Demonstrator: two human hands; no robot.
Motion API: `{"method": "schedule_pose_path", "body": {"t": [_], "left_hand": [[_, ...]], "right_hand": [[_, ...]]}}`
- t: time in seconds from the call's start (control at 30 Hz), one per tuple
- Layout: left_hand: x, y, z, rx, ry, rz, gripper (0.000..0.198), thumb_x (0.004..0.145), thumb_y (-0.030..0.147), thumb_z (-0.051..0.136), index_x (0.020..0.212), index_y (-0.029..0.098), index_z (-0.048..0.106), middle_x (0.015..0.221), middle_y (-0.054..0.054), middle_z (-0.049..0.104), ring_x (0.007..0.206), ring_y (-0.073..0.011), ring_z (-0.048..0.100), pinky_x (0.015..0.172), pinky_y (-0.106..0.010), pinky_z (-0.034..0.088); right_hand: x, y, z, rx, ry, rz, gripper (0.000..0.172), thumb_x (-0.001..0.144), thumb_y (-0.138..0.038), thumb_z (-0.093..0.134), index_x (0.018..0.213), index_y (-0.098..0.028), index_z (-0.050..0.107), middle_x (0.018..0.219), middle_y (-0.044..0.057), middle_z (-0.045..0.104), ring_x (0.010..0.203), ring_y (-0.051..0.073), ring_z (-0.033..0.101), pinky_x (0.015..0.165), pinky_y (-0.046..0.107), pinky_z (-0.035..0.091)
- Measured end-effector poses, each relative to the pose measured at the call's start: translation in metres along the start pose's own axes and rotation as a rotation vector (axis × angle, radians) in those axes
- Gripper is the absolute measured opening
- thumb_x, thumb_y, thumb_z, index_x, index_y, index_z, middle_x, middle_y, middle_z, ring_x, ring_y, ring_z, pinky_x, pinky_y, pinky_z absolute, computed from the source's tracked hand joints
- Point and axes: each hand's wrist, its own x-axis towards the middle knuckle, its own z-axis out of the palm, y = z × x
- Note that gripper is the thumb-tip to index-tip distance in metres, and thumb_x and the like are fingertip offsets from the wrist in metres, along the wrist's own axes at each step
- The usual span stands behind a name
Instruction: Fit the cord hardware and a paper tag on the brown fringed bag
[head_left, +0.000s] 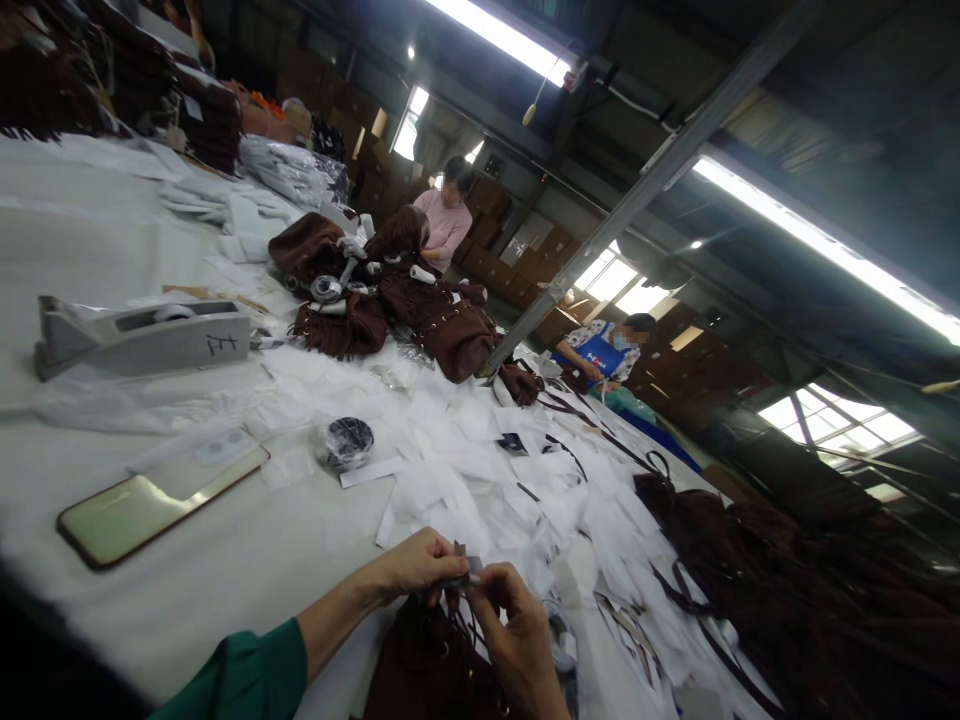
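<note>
Near the bottom middle of the head view, my left hand [424, 562] pinches a small grey piece [471, 568], too small to name surely. Its fingers are closed. My right hand [517, 630] meets it from the right, thumb and fingertips closed at the same piece. Directly below both hands lies a dark brown bag [427, 660] with metal eyelets and thin cords, partly hidden by my right hand and cut off by the lower edge. Just right of my right hand is a grey roll [561, 640], partly covered.
On the white table [300, 540] lie a phone [161, 500], a tape dispenser [146, 335], a black roll [349, 442] and many white paper sheets [450, 430]. Brown bags [457, 335] are heaped beyond; more dark bags [787, 590] lie right. Two people [448, 220] work farther back. A metal post [600, 245] slants across.
</note>
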Motion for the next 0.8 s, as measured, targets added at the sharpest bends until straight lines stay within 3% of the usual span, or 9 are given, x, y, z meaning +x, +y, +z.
{"method": "schedule_pose_path", "body": {"t": [0.07, 0.23, 0.4, 0.57, 0.73, 0.8], "left_hand": [[0.000, -0.001, 0.001, 0.011, 0.014, -0.014, 0.046, 0.074, 0.056, 0.057, 0.063, 0.012, 0.063, 0.051, -0.002, 0.063, 0.033, -0.0074, 0.044, 0.035, -0.020, 0.019], [0.000, -0.003, 0.002, 0.015, 0.000, -0.032, 0.047, 0.073, 0.059, 0.057, 0.067, 0.012, 0.064, 0.052, -0.002, 0.064, 0.032, -0.0068, 0.042, 0.035, -0.020, 0.021], [-0.002, 0.001, 0.003, 0.035, 0.019, -0.043, 0.046, 0.071, 0.059, 0.059, 0.064, 0.014, 0.063, 0.051, 0.000, 0.062, 0.033, -0.0079, 0.043, 0.036, -0.021, 0.021], [-0.005, 0.003, 0.003, 0.070, -0.039, -0.030, 0.046, 0.070, 0.059, 0.060, 0.059, 0.015, 0.060, 0.049, 0.001, 0.057, 0.036, -0.0092, 0.045, 0.037, -0.022, 0.024], [-0.004, 0.003, 0.002, 0.114, -0.056, -0.041, 0.043, 0.069, 0.056, 0.061, 0.056, 0.016, 0.053, 0.044, 0.005, 0.047, 0.037, -0.0085, 0.043, 0.037, -0.021, 0.025], [-0.003, 0.001, 0.002, 0.136, -0.055, -0.037, 0.039, 0.071, 0.050, 0.060, 0.055, 0.016, 0.050, 0.043, 0.006, 0.045, 0.037, -0.0080, 0.042, 0.036, -0.020, 0.026]], "right_hand": [[0.000, 0.003, 0.003, 0.004, 0.025, 0.028, 0.017, 0.082, -0.031, 0.062, 0.069, -0.020, 0.058, 0.060, -0.003, 0.059, 0.055, 0.013, 0.049, 0.054, 0.023, 0.037], [0.004, 0.006, 0.003, 0.024, 0.060, 0.077, 0.018, 0.076, -0.031, 0.068, 0.091, -0.021, 0.065, 0.077, 0.001, 0.068, 0.070, 0.017, 0.058, 0.065, 0.026, 0.043], [0.007, 0.005, 0.001, 0.062, 0.047, 0.102, 0.011, 0.075, -0.031, 0.069, 0.080, -0.020, 0.068, 0.076, 0.002, 0.068, 0.076, 0.020, 0.060, 0.074, 0.030, 0.045], [0.008, 0.012, 0.005, 0.218, -0.010, 0.134, 0.012, 0.073, -0.028, 0.070, 0.082, -0.019, 0.068, 0.077, 0.002, 0.065, 0.074, 0.019, 0.058, 0.070, 0.029, 0.046], [0.013, 0.017, 0.004, 0.410, -0.057, 0.212, 0.028, 0.066, -0.027, 0.075, 0.091, -0.018, 0.067, 0.069, -0.001, 0.059, 0.064, 0.014, 0.055, 0.061, 0.026, 0.045], [0.014, 0.015, 0.003, 0.363, -0.079, 0.207, 0.029, 0.067, -0.028, 0.074, 0.094, -0.018, 0.067, 0.069, -0.001, 0.059, 0.065, 0.015, 0.055, 0.061, 0.026, 0.045]]}}
